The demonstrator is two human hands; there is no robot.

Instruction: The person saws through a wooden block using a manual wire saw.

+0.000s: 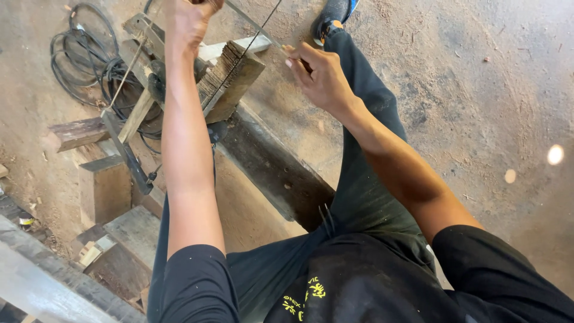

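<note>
A view from a head-worn camera looks straight down at a person seated over a dusty, sawdust-strewn floor (490,119), with both bare arms stretched forward. The left hand (190,19) reaches to the top edge of the picture, where it is partly cut off; its fingers appear curled closed around something, but what they grip cannot be made out. The right hand (320,75) sits just right of centre near the top, its fingers pinched shut on a thin pale strip (254,25) that runs up and to the left toward the left hand. A thin dark wire or cord (242,55) crosses diagonally just below that strip, passing over a ridged wooden block (230,81) that lies between the two hands. The block rests at the upper end of a long dark wooden beam (272,167), which slants down to the right between the person's legs. To the left of the left forearm lies a clutter of rough wooden blocks and offcuts (104,185), a slim wooden stick (136,116) and a dark metal bar (127,152). A coil of black cable (81,60) lies on the floor in the upper left corner. The person wears a black short-sleeved shirt (371,281) with a small yellow print and dark trousers (365,185); one shoe (332,15) shows at the top edge, just beyond the right hand. Grey planks (42,281) cross the lower left corner.
</note>
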